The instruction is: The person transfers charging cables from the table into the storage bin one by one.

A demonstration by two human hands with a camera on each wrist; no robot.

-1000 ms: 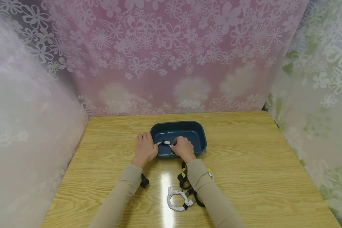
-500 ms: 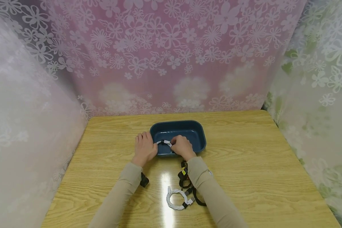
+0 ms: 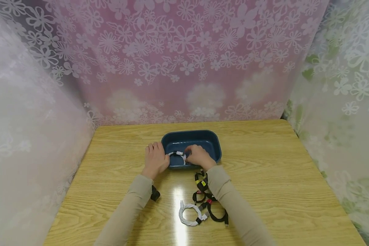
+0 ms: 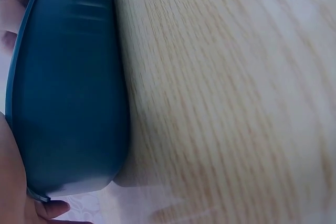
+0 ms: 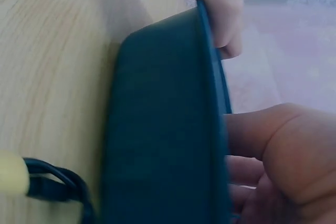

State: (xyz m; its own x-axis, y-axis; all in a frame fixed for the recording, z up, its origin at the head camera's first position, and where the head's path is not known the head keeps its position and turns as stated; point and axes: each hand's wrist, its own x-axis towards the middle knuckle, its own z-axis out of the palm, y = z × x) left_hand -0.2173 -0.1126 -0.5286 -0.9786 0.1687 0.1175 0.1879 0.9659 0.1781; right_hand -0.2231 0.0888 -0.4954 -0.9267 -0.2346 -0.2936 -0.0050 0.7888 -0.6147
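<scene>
Mid-frame, the right hand (image 3: 201, 158), fingers parted and seemingly empty, has eased off the white cable (image 3: 179, 153), likely placed, in the box (image 3: 191, 137) the left hand (image 3: 155, 160) grips.

The person wears 2 long, plain light-beige sleeves, the left sleeve (image 3: 123, 210) and the right sleeve (image 3: 244, 208), both of matte fabric with soft creases. Each ends at the wrist in a wide beige fabric cuff, left cuff (image 3: 143, 183) and right cuff (image 3: 218, 175); whether these are folded back is hard to tell from the head view. Beyond them are 2 bare hands, left hand (image 3: 155, 160) and right hand (image 3: 200, 157), the right with fine creases near its thumb.
</scene>
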